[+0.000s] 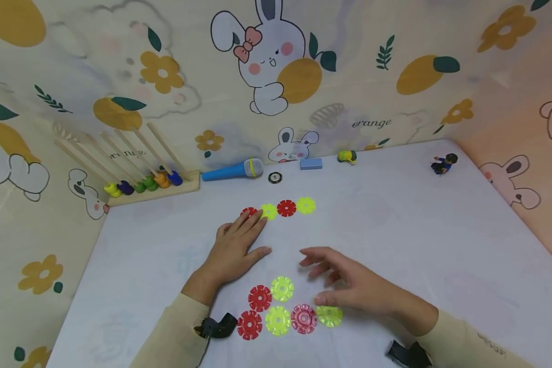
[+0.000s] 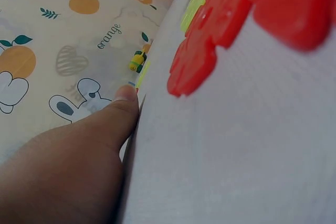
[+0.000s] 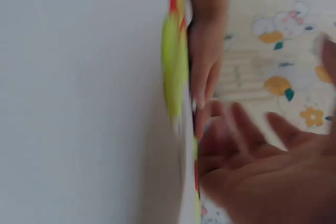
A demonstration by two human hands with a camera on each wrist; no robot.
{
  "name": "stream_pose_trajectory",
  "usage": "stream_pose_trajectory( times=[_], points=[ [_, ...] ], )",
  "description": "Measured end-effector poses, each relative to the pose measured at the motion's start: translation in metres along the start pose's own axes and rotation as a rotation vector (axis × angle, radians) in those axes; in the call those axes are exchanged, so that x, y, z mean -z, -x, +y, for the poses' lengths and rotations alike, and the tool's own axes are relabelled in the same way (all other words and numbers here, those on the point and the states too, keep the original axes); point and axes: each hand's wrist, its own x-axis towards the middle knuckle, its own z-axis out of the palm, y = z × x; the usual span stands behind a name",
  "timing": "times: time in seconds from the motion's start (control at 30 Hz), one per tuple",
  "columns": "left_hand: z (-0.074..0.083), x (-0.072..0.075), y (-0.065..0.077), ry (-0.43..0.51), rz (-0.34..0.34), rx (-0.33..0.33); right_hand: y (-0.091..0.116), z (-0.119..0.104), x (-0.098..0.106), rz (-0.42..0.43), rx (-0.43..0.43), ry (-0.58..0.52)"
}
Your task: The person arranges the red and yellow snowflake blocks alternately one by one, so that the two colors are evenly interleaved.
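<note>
My left hand (image 1: 233,250) lies flat on the white table, its straight fingertips over a red notched disc (image 1: 249,210) and at the edge of a yellow-green disc (image 1: 269,211). The same row goes on rightward with another red disc (image 1: 286,208) and a yellow-green disc (image 1: 306,205). My right hand (image 1: 354,283) is held over the table with loosely bent fingers and nothing in them. Its thumb overlaps a yellow-green disc (image 1: 329,317) in the head view. That disc belongs to a nearer group with a ridged red disc (image 1: 304,319) and several flat ones, including a red disc (image 1: 249,325).
Along the back edge stand a wooden peg rack (image 1: 154,191) with coloured rings, a blue toy microphone (image 1: 232,169), a black round chip (image 1: 275,177), a blue block (image 1: 311,164) and a yellow-green toy car (image 1: 347,157). A small toy figure (image 1: 443,163) sits at the back right.
</note>
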Motion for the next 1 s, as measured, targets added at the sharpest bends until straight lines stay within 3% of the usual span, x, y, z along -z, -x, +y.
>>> stream_pose_trajectory(
  times=[0.07, 0.13, 0.33, 0.47, 0.6, 0.77, 0.83, 1.0],
  points=[
    [-0.001, 0.0, 0.0, 0.002, 0.002, -0.003, 0.006, 0.005, -0.01, -0.054, -0.025, -0.009],
    [-0.001, 0.0, 0.0, 0.006, 0.004, -0.004, 0.01, 0.009, -0.019, -0.087, -0.022, 0.053],
    [-0.001, -0.001, 0.001, 0.002, 0.004, 0.004, 0.014, 0.017, -0.033, -0.1, 0.106, 0.438],
    [-0.001, -0.001, 0.0, 0.001, 0.012, -0.003, 0.012, 0.015, -0.036, -0.091, 0.137, 0.525],
    [-0.001, -0.001, 0.001, 0.003, 0.018, -0.005, 0.01, 0.012, -0.036, -0.079, 0.096, 0.468],
    [-0.001, -0.001, 0.001, 0.0, 0.016, -0.005, 0.003, 0.01, -0.022, -0.041, 0.018, 0.212],
    [-0.001, -0.001, 0.001, -0.001, 0.013, -0.002, -0.002, 0.011, -0.009, 0.005, -0.018, 0.162],
    [-0.001, -0.001, 0.0, 0.003, 0.012, -0.001, -0.015, 0.026, 0.034, 0.199, -0.127, 0.178]
  ],
)
